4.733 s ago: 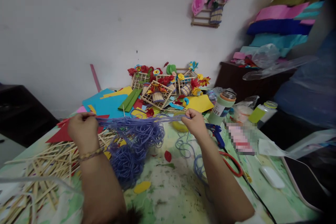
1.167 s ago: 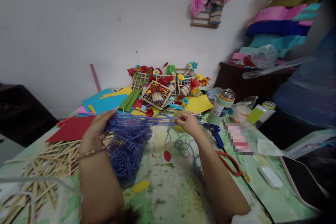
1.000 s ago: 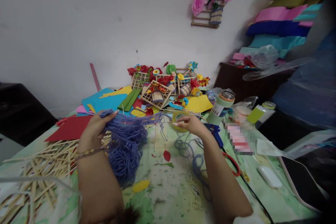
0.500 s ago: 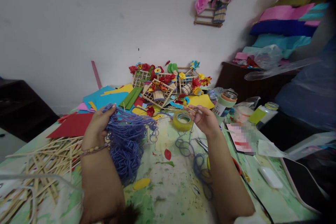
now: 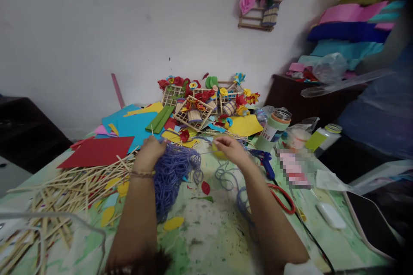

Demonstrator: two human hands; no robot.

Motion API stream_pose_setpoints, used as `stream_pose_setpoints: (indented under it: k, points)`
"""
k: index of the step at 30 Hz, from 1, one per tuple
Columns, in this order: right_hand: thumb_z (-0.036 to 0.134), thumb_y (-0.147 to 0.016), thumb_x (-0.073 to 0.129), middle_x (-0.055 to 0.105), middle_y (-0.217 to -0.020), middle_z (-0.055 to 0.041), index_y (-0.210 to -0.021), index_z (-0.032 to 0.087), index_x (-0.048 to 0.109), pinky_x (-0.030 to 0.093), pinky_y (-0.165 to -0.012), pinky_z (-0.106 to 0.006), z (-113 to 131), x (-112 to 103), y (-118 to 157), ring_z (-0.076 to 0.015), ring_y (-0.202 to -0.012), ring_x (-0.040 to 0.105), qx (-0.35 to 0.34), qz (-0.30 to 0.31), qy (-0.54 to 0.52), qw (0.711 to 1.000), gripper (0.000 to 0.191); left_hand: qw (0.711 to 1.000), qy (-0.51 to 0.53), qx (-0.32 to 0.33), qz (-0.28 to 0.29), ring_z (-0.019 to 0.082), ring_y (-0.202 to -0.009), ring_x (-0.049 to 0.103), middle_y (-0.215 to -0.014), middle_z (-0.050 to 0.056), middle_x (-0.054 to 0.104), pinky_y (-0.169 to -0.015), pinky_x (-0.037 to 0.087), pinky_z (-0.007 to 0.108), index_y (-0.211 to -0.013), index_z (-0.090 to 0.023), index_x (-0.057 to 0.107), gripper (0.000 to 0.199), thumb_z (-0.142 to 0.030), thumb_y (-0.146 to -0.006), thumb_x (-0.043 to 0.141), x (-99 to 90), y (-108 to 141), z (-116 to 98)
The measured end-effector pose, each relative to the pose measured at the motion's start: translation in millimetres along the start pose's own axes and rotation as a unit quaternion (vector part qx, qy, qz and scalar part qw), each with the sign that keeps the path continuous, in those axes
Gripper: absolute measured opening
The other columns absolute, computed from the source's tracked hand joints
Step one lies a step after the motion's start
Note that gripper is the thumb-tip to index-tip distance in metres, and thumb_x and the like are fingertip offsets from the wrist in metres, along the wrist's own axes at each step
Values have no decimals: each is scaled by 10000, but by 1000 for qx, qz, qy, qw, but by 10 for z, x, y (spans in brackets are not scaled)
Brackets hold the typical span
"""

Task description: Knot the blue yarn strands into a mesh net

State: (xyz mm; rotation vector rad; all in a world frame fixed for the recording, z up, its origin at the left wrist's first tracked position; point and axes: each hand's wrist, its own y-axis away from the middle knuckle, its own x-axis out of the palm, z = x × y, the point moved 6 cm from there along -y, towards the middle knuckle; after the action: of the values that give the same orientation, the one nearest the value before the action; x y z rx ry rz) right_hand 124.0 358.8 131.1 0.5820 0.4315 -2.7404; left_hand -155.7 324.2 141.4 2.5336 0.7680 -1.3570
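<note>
My left hand (image 5: 149, 154) is closed on a tangled bundle of blue-purple yarn (image 5: 172, 180), which hangs down onto the table. A thin pale tip stands up just above those fingers; I cannot tell whether it is held. To the right, my right hand (image 5: 229, 148) pinches a strand of the yarn, stretched across from the bundle. Loose yarn loops lie below that hand on the table. Partly hidden behind the right fingers is a yellow tape roll (image 5: 218, 153).
Bamboo sticks (image 5: 61, 197) are heaped at the left, beside red card (image 5: 97, 151). Small lattice frames with paper flowers (image 5: 193, 114) lean at the back. On the right are a blue glue gun (image 5: 265, 161), red-handled scissors (image 5: 287, 206), a jar (image 5: 272, 129) and a phone (image 5: 295, 167).
My left hand has moved right with the yarn bundle. My right hand has come left and down, in front of the tape roll, so the hands are closer together. The glue gun is now uncovered.
</note>
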Motion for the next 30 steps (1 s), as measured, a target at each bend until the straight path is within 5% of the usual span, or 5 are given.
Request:
stream_pose_setpoints:
  k: [6, 11, 16, 22, 30]
  points:
    - [306, -791, 565, 643, -784, -51, -1026, 157, 663, 407, -630, -251, -267, 418, -64, -152, -696, 570, 37, 53, 181, 981, 295, 975, -155, 123, 105, 392, -1024, 570, -1056, 267, 612, -817, 437, 465, -904, -97, 640, 235, -206, -725, 534, 387, 120, -236]
    - [227, -725, 636, 657, -965, -150, -1035, 153, 681, 408, -712, -301, -335, 300, -24, -244, -892, 597, 83, 35, 295, 951, 321, 936, -190, 183, 232, 264, -837, 650, -889, 119, 708, -729, 476, 307, -752, -177, 679, 115, -200, -650, 630, 734, 146, -315]
    - [284, -689, 685, 668, -754, -142, -718, 132, 713, 379, -608, -281, -315, 137, 9, -230, -725, 611, 125, 36, 338, 932, 157, 918, -230, 182, 268, 267, -962, 625, -1043, 139, 678, -806, 474, 306, -950, -163, 670, 360, -242, -604, 735, 875, 86, -263]
    - [354, -785, 553, 655, -703, -78, -690, 167, 683, 316, -561, -252, -209, -87, -39, -176, -665, 564, 100, -35, 317, 943, 246, 912, -238, 170, 288, 184, -909, 622, -988, 86, 666, -832, 481, 369, -944, -119, 637, 155, -186, -815, 582, 873, 82, -229]
    - [407, -774, 518, 544, -575, -6, -606, 171, 560, 257, -521, -245, -214, -400, -20, -128, -555, 451, 64, -144, 221, 963, 292, 931, -163, 180, 272, 172, -821, 623, -856, 42, 699, -683, 445, 214, -805, -143, 671, 346, 4, -598, 436, 541, 97, -221]
